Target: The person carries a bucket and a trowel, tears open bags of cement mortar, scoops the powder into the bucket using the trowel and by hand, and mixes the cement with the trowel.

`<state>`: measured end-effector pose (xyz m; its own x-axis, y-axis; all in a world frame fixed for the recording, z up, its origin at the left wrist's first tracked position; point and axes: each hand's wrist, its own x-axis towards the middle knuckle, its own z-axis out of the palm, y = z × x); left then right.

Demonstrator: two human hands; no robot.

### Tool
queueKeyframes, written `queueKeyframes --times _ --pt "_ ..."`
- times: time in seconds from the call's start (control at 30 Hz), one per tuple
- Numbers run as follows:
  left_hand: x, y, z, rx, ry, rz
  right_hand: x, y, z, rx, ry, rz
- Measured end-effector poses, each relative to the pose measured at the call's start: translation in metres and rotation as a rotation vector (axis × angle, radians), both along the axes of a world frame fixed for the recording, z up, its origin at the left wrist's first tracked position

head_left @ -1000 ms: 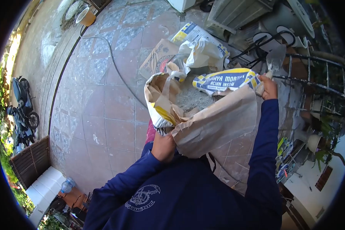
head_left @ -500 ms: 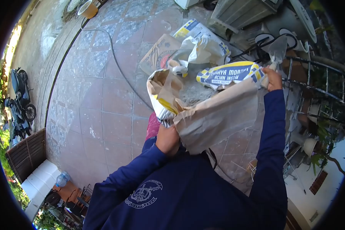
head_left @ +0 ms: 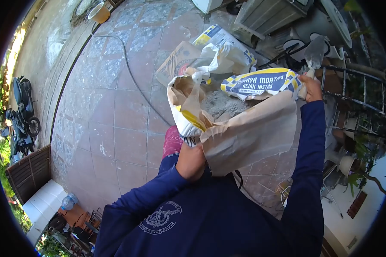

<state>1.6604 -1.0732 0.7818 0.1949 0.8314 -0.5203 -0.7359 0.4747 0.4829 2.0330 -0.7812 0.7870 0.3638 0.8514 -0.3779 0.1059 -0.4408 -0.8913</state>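
Note:
A torn-open paper mortar bag hangs between my two hands, its brown inner layer folded outward toward me. Grey cement powder lies inside the opening. My left hand is closed on the near left edge of the bag, its fingertips partly hidden by the paper. At the far right corner, my right hand is closed round the bunched end, beside the blue, white and yellow printed panel. A clear plastic piece sticks up just beyond my right hand.
Behind the bag, a flattened brown sack and another printed mortar bag lie on the tiled floor. A hose runs from near a bucket. Metal railing stands at the right, a motorcycle at far left.
The bag has shifted slightly right and its mouth shows more of the grey powder. Both hands have moved a little to the right, still gripping it.

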Motion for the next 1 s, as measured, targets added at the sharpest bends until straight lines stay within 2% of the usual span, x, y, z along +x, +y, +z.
queueKeyframes --times 0.07,0.1,0.17,0.23,0.3,0.37,0.47,0.5,0.57,0.67,0.73,0.8,0.83,0.93,0.97,1.0 --pt "0.01 0.008 0.006 0.092 0.272 -0.022 0.003 0.008 -0.004 0.065 -0.024 -0.007" --pt "0.009 0.011 0.017 -0.018 0.095 0.0 0.007 0.008 -0.006 0.05 0.016 -0.027" --pt "0.018 0.0 0.017 -0.107 0.135 -0.01 0.017 -0.005 -0.01 -0.003 0.049 -0.051" --pt "0.03 0.018 0.041 0.091 0.306 -0.029 0.03 -0.002 -0.011 0.022 0.072 -0.056" --pt "0.043 0.017 0.04 0.194 0.398 -0.151 0.038 -0.015 -0.028 0.037 0.038 -0.074" --pt "0.06 0.012 0.015 0.273 0.446 -0.196 0.041 -0.029 -0.052 0.097 0.0 -0.044" --pt "0.077 0.009 -0.013 0.537 0.743 -0.249 0.035 -0.052 -0.098 0.118 -0.032 0.035" --pt "0.086 0.009 -0.009 0.431 0.765 -0.228 0.025 -0.058 -0.093 0.128 -0.061 0.056" --pt "0.116 0.003 -0.047 0.476 0.747 -0.244 0.011 -0.075 -0.081 0.137 -0.125 0.086" --pt "0.133 0.021 -0.025 0.563 0.922 -0.503 0.003 -0.09 -0.077 0.093 -0.281 0.27" --pt "0.154 0.022 -0.021 0.671 0.961 -0.499 -0.013 -0.104 -0.068 0.016 -0.225 0.374" --pt "0.173 0.028 -0.021 0.627 0.942 -0.651 -0.026 -0.11 -0.066 -0.037 -0.18 0.463" --pt "0.18 0.032 -0.022 0.615 0.939 -0.761 -0.018 -0.111 -0.088 -0.06 -0.134 0.474" --pt "0.183 0.041 -0.022 0.816 1.178 -0.575 -0.004 -0.111 -0.106 -0.016 -0.221 0.632" --pt "0.189 0.046 -0.031 0.776 1.11 -0.607 0.008 -0.112 -0.12 0.013 -0.294 0.695" --pt "0.193 0.05 -0.035 0.813 1.103 -0.555 0.011 -0.116 -0.124 -0.038 -0.152 0.662"
